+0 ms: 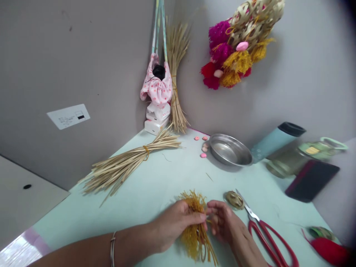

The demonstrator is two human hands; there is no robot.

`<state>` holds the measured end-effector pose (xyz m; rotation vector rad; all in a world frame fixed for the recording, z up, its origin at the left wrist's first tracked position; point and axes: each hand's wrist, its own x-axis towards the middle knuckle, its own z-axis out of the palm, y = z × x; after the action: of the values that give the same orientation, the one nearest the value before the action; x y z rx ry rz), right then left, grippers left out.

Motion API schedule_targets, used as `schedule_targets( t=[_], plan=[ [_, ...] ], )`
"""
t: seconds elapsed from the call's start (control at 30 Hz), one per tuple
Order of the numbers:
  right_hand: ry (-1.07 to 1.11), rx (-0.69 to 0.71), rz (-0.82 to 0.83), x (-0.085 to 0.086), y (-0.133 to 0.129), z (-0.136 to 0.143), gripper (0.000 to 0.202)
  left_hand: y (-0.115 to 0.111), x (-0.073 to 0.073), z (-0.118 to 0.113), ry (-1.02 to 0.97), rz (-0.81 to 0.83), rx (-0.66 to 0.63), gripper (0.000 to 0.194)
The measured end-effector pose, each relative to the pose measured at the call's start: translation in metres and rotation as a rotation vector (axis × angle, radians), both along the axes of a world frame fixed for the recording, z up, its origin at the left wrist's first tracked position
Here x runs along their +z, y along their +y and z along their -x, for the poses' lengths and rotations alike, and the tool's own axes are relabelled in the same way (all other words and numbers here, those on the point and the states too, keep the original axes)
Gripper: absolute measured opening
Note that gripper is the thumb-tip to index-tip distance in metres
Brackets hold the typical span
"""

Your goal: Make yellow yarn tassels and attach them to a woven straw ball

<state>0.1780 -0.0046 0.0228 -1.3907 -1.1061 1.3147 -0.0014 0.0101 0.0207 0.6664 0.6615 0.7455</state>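
A bundle of golden-yellow yarn, shaped like a tassel (191, 241), is in the head view at the bottom middle. My left hand (179, 222) is closed round its middle, with frayed ends above and long strands hanging below. Close by on the right, my right hand (222, 224) has its fingers curled at the yarn's edge, thumb and fingertips near a thin yellow strand. Whether those fingers pinch the strand I cannot make out. Red-handled scissors (256, 217) lie right of my right hand, beside a small woven straw piece (235, 200).
A tied straw bundle (130, 163) lies at left, and another (176, 74) stands in the corner. A steel bowl (230, 150) sits near several pink pieces (203, 155). A teal tumbler (278, 141), glass jar (289, 163), dark phone-like slab (311, 181) and red yarn (329, 250) are at right.
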Motion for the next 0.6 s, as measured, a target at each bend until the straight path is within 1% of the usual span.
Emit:
schedule_targets(
  t=[0.07,0.17,0.23,0.3,0.4,0.53,0.6],
  plan=[
    [-0.084,0.104,0.037,0.0007,-0.0010,0.0024,0.046,0.0005,0.0012,0.0000,0.010,-0.040,0.009,0.036],
    [-0.238,0.286,0.063,0.0032,-0.0007,0.0025,0.047,0.0012,0.0012,0.0005,0.041,-0.044,0.017,0.036],
    [-0.295,0.347,0.059,0.0049,0.0002,0.0009,0.046,0.0013,0.0005,0.0011,0.058,-0.035,0.018,0.035],
    [-0.298,0.329,0.051,0.0063,0.0006,-0.0009,0.043,0.0013,-0.0005,0.0017,0.090,-0.052,0.037,0.032],
    [-0.252,0.254,0.043,0.0079,0.0002,-0.0015,0.036,0.0009,-0.0023,0.0019,0.125,-0.077,0.053,0.030],
    [-0.196,0.173,0.041,0.0091,-0.0001,0.0009,0.029,0.0003,-0.0049,0.0003,0.140,-0.029,0.065,0.027],
    [-0.175,0.156,0.053,0.0092,0.0001,0.0018,0.026,0.0003,-0.0058,-0.0005,0.131,-0.019,0.071,0.026]
  ],
)
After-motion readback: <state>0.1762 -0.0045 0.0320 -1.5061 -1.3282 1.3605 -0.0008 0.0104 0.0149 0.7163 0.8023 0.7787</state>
